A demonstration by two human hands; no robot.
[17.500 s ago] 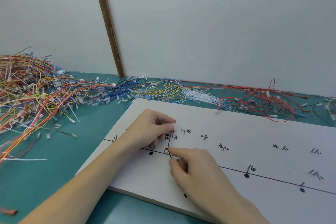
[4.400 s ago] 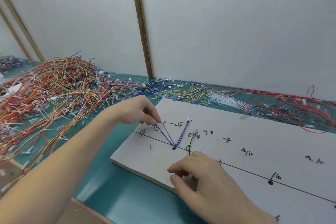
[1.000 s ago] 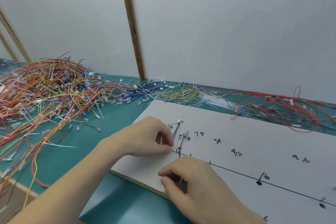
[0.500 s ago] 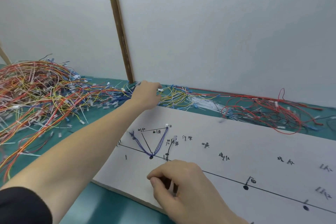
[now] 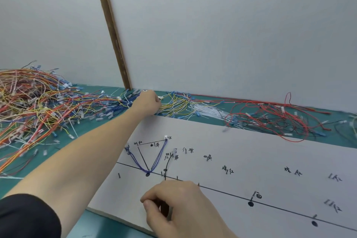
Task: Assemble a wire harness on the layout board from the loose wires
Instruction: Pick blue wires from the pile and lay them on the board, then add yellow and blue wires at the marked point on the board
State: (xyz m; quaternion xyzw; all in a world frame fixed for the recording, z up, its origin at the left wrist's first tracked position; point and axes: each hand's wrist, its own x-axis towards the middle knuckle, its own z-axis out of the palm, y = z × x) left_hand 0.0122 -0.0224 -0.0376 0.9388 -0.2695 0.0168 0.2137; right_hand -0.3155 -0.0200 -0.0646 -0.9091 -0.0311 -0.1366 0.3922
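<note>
Left hand [image 5: 148, 102] far out, fingers curled into yellow loose wires [image 5: 173, 105] beyond white layout board [image 5: 251, 147], likely picking the next. Right hand [image 5: 181, 206] near, pinching black wire [image 5: 167, 162], pinning laid run beside blue V-shaped wires [image 5: 154, 158].

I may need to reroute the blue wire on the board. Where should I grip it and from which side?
Pinch the blue wire by its right leg, just below the white connector, coming from above. That leg runs straight and bare across the layout board, apart from the black wire; the bottom of the V is hooked round a pin.
</note>
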